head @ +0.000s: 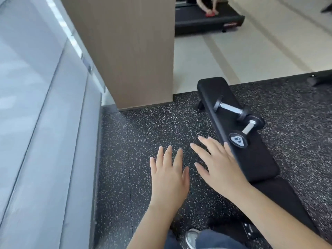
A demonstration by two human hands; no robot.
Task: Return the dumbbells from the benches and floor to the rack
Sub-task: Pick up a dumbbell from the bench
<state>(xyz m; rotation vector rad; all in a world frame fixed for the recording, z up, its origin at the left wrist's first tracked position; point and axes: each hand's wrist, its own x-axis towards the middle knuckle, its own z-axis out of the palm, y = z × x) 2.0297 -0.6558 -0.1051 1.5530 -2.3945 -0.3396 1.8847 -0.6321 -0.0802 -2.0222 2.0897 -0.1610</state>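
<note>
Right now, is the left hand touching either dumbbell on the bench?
Apart. The head view shows the left hand open over the floor; the right hand and bench edge lie between it and the near dumbbell and far dumbbell.

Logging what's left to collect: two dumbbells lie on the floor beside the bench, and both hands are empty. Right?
No. In the head view the far dumbbell and near dumbbell lie on the bench, not the floor. The left hand and right hand are indeed empty.
</note>
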